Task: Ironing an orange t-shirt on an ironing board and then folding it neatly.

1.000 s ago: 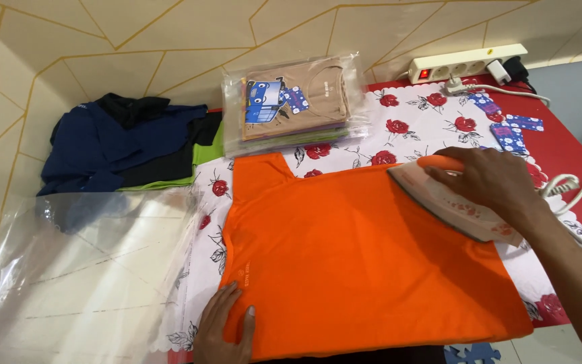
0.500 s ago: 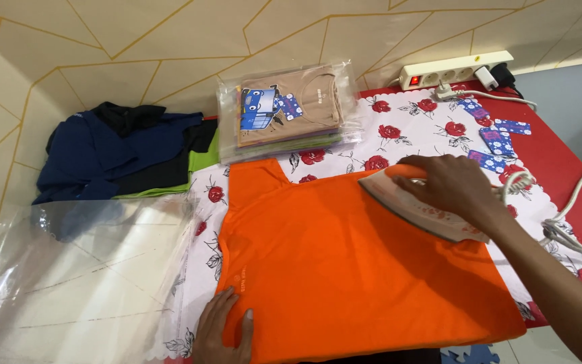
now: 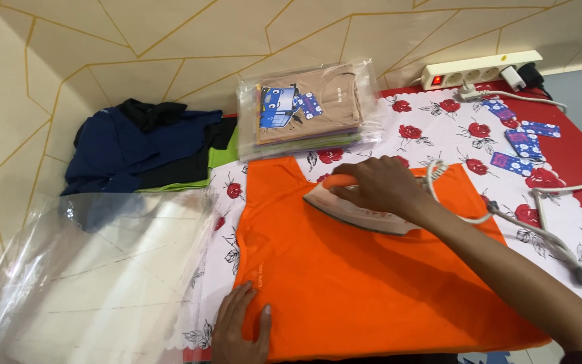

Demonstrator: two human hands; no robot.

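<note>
An orange T-shirt (image 3: pixel 345 269) lies flat on a white cloth with red roses (image 3: pixel 439 128). My right hand (image 3: pixel 378 185) grips the handle of a clothes iron (image 3: pixel 351 212), which rests on the upper middle of the shirt. The iron's white cord (image 3: pixel 506 216) trails off to the right. My left hand (image 3: pixel 240 330) lies flat with fingers spread on the shirt's lower left edge.
Bagged folded shirts (image 3: pixel 308 108) are stacked behind the orange one. A pile of navy, black and green clothes (image 3: pixel 146 148) lies at the left. Clear plastic bags (image 3: pixel 89 269) cover the front left. A power strip (image 3: pixel 483 66) and small patterned cards (image 3: pixel 516 138) sit at the back right.
My right hand has slid the iron leftward across the shirt, from its right side to its upper middle. The cord followed. My left hand has stayed on the lower left edge.
</note>
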